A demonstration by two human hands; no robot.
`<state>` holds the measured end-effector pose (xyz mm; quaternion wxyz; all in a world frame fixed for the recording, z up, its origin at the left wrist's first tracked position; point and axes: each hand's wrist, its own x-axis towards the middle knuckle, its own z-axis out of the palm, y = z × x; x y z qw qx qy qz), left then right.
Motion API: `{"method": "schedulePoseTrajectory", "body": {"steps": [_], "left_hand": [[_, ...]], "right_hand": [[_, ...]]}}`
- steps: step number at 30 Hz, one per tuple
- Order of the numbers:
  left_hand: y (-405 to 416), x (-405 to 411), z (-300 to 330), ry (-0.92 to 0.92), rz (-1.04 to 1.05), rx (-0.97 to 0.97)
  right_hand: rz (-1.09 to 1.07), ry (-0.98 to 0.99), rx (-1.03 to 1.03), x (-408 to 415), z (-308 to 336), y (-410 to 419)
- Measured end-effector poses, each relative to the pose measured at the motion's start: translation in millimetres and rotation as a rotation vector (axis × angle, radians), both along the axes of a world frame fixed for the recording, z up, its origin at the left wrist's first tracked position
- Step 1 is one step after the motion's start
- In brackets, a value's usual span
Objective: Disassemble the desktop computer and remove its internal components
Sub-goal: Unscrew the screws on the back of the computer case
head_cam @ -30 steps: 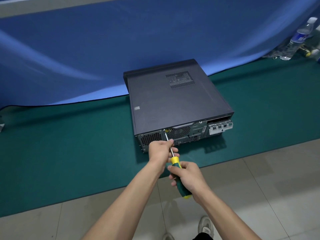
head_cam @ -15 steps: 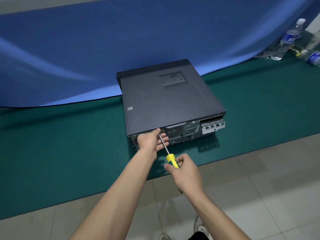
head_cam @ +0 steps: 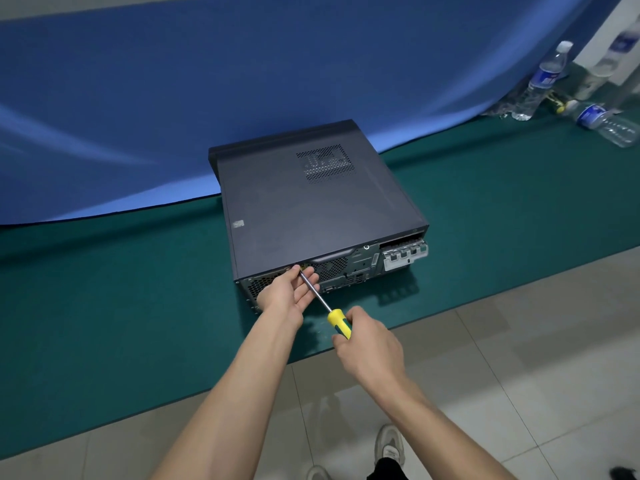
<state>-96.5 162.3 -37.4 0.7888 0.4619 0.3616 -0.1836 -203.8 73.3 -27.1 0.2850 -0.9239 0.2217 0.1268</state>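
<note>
One computer, one screwdriver — two hands: left, right.

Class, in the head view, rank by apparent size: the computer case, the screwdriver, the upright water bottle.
1. computer case
2. and 3. screwdriver and upright water bottle look similar; the bottle lies farther away, so unranked.

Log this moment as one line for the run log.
right hand grips screwdriver | left hand steadies shaft | tip at computer rear panel | cover on
</note>
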Motion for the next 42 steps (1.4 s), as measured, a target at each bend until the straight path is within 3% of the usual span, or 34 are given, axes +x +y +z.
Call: {"method": "schedulePoseTrajectory", "body": {"steps": [11, 16, 21, 24, 33, 36, 42], "left_hand": [[11.1, 4.4, 15.1, -0.181, 0.050, 0.059], [4.0, 12.0, 41.5, -0.508, -0.280, 0.393], [-29.3, 17.3, 56.4, -0.923, -0.708, 0.855], [-55.1, 30.2, 63.4, -1.086, -0.814, 1.022], [-146.9, 92.1, 59.5, -1.080, -0.931, 1.232], [-167.6, 114.1, 44.5, -0.948, -0.953, 1.261], [-182.7, 171.6, 17.7, -0.704, -0.950, 1.522]], "right_hand": [[0.106, -0.037, -0.077, 11.2, 27.4, -34.7], [-0.055, -0.146, 0.073, 35.0, 46.9, -61.5], [-0.191, -0.367, 0.406, 71.5, 59.5, -82.7], [-0.195, -0.439, 0.547, 97.6, 61.7, -104.0], [-0.175, -0.310, 0.680, 166.9, 39.0, -200.4], [-0.242, -0.289, 0.700, 190.3, 20.6, -225.0], [-0.417, -0.258, 0.716, 226.2, -27.3, -266.1]]}}
